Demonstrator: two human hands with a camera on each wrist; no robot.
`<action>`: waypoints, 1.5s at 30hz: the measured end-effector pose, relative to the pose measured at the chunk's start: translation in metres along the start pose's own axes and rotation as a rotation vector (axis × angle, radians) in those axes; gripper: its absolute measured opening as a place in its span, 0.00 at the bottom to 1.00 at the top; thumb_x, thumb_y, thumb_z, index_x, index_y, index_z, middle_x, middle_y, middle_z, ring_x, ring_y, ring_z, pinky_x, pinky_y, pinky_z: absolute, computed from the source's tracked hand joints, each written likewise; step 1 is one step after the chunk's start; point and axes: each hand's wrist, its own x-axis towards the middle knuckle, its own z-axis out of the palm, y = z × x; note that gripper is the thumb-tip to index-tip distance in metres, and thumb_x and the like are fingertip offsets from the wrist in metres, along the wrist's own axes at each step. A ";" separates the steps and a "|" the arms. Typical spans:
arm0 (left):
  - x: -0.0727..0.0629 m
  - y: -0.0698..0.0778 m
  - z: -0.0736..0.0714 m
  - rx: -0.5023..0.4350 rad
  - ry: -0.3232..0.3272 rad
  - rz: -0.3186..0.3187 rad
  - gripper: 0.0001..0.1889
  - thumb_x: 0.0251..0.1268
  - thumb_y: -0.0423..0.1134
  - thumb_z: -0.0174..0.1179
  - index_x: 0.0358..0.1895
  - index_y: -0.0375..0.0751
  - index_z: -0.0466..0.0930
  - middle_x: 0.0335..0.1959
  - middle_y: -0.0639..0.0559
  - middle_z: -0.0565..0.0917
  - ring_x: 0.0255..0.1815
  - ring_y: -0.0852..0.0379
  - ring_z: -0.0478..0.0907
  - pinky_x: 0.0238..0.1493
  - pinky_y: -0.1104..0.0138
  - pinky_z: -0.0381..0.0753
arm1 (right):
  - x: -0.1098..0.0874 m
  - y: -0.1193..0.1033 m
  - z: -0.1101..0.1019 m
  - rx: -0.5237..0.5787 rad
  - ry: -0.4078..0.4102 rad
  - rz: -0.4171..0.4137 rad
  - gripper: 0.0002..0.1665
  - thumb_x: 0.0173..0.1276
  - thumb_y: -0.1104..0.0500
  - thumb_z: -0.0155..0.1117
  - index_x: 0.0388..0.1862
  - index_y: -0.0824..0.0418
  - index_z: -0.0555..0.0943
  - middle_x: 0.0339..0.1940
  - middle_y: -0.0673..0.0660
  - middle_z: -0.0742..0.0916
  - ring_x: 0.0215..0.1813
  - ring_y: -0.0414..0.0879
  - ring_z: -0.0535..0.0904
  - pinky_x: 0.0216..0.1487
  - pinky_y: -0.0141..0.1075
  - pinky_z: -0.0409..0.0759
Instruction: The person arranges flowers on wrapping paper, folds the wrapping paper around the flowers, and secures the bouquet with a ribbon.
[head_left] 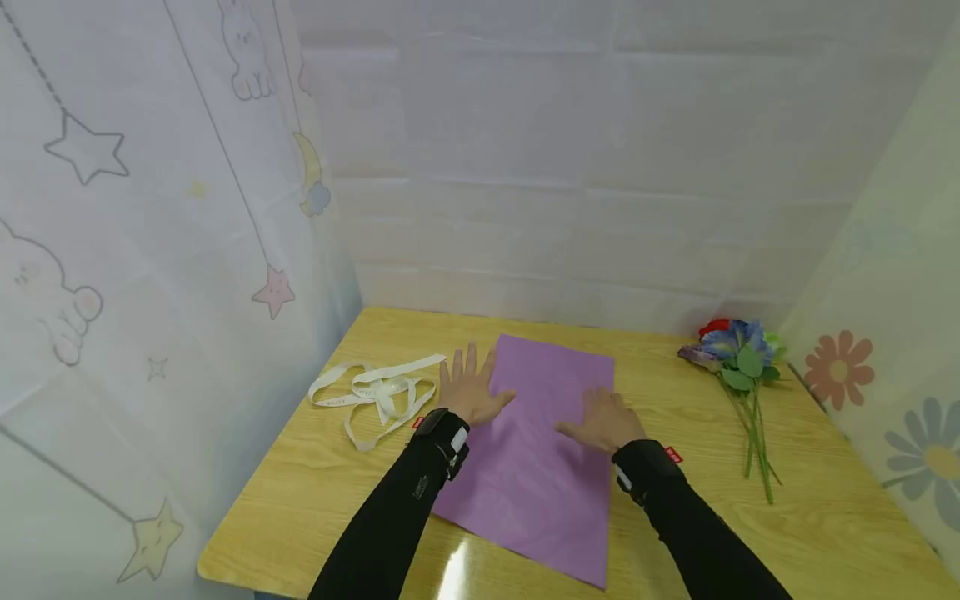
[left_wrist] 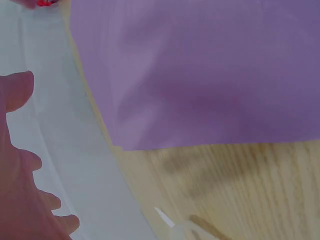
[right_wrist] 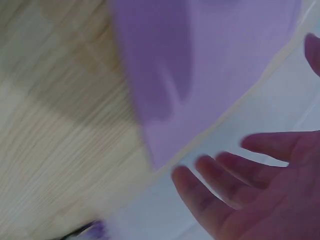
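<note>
A purple sheet, which looks like wrapping paper, lies flat at the middle of the wooden table. My left hand is over its left edge with fingers spread and straight. Over the right side of the sheet is my right hand, its fingers extended and its thumb pointing inward. In the left wrist view the hand's shadow falls on the sheet, and the hand appears raised above it. The right wrist view likewise has the right hand apart from the sheet, holding nothing.
A loose white printed ribbon lies in loops left of the sheet. Artificial flowers with green stems lie at the right. Fabric walls border the back and sides of the table.
</note>
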 end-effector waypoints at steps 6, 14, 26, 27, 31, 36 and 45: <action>-0.014 -0.009 0.020 -0.101 -0.046 -0.025 0.39 0.77 0.64 0.46 0.83 0.49 0.53 0.82 0.34 0.48 0.81 0.32 0.44 0.75 0.37 0.46 | -0.017 -0.054 0.035 0.092 -0.074 -0.073 0.57 0.64 0.32 0.67 0.68 0.81 0.69 0.68 0.79 0.73 0.71 0.74 0.66 0.68 0.63 0.67; -0.039 -0.017 0.036 -0.235 -0.105 -0.038 0.35 0.77 0.55 0.50 0.78 0.36 0.61 0.76 0.27 0.59 0.78 0.29 0.53 0.75 0.40 0.52 | -0.043 -0.067 0.069 0.003 -0.203 -0.019 0.72 0.51 0.19 0.66 0.78 0.68 0.62 0.77 0.75 0.62 0.77 0.72 0.55 0.68 0.74 0.55; -0.055 -0.013 0.045 -0.097 -0.189 -0.027 0.40 0.77 0.61 0.48 0.81 0.38 0.55 0.81 0.32 0.52 0.81 0.33 0.45 0.78 0.45 0.44 | -0.045 -0.060 0.067 0.002 -0.144 -0.067 0.60 0.61 0.25 0.64 0.76 0.68 0.66 0.76 0.72 0.66 0.77 0.70 0.58 0.67 0.74 0.55; -0.054 -0.014 0.045 -0.133 -0.181 -0.028 0.41 0.78 0.62 0.46 0.81 0.36 0.54 0.80 0.31 0.53 0.81 0.32 0.45 0.78 0.44 0.44 | -0.043 -0.058 0.067 0.006 -0.114 -0.084 0.57 0.62 0.27 0.65 0.75 0.67 0.69 0.75 0.72 0.68 0.76 0.69 0.61 0.65 0.74 0.59; -0.045 -0.021 0.041 -0.360 -0.133 -0.033 0.41 0.81 0.61 0.38 0.79 0.27 0.52 0.77 0.28 0.59 0.79 0.30 0.52 0.77 0.44 0.50 | -0.039 -0.049 0.062 0.100 0.002 -0.141 0.35 0.64 0.44 0.71 0.63 0.65 0.81 0.61 0.65 0.82 0.64 0.63 0.77 0.57 0.65 0.74; -0.042 -0.026 0.035 -0.420 -0.009 -0.088 0.29 0.84 0.49 0.39 0.52 0.23 0.81 0.50 0.26 0.82 0.54 0.31 0.80 0.55 0.46 0.77 | -0.036 -0.035 0.046 0.382 0.041 -0.137 0.12 0.69 0.58 0.67 0.49 0.59 0.89 0.44 0.52 0.88 0.47 0.47 0.82 0.50 0.46 0.79; -0.054 0.006 0.053 -0.033 -0.040 0.097 0.26 0.71 0.52 0.57 0.63 0.37 0.80 0.66 0.35 0.75 0.71 0.34 0.66 0.70 0.47 0.65 | -0.040 -0.021 0.027 0.953 -0.006 0.015 0.17 0.79 0.54 0.58 0.35 0.66 0.74 0.31 0.52 0.73 0.35 0.43 0.71 0.37 0.33 0.68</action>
